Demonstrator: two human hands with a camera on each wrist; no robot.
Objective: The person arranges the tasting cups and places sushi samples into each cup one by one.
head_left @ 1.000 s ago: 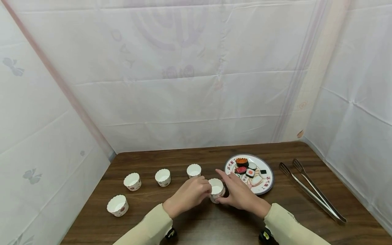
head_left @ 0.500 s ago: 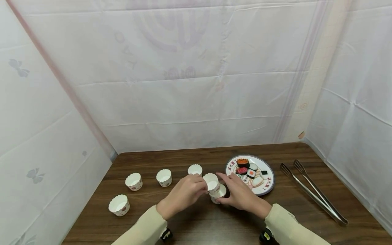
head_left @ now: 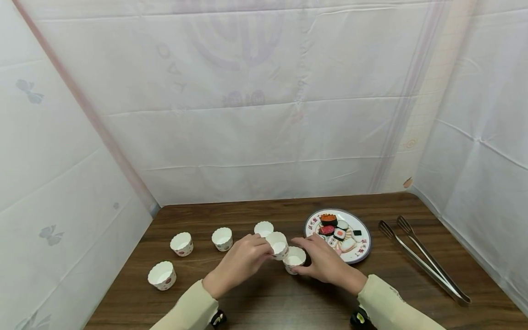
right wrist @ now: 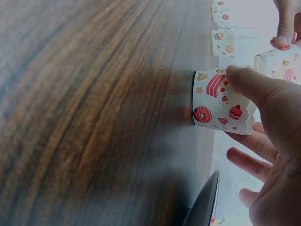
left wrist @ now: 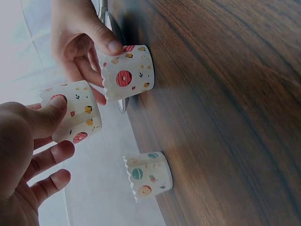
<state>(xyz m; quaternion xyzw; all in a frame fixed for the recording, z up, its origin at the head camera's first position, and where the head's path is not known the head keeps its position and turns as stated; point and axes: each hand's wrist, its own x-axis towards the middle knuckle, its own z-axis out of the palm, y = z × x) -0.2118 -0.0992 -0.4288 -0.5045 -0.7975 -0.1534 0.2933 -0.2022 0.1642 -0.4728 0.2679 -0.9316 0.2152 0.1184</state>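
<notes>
Between thumb and fingers, my left hand (head_left: pixel 245 256) pinches the rim of a white paper baking cup (left wrist: pixel 77 110) printed with small sweets. That cup is held above the table, slightly tilted. Just to its right a second paper cup (head_left: pixel 294 259) stands upright on the wood. My right hand (head_left: pixel 326 263) grips this standing cup, thumb on the near side and a finger behind it, as the right wrist view shows. A white plate (head_left: pixel 360 251) bearing several toy sushi pieces (head_left: pixel 338 233) lies right behind my right hand.
Several more paper cups stand apart on the left of the dark wooden table (head_left: pixel 198 302), such as the cup (head_left: pixel 162 276) at far left and one cup (head_left: pixel 263 228) behind my left hand. Metal tongs (head_left: pixel 425 261) lie at the right. Patterned cloth (head_left: pixel 264 137) hangs behind.
My left hand has lifted one cup out of the other and carried it to the left. The right hand stays in place on the lower cup.
</notes>
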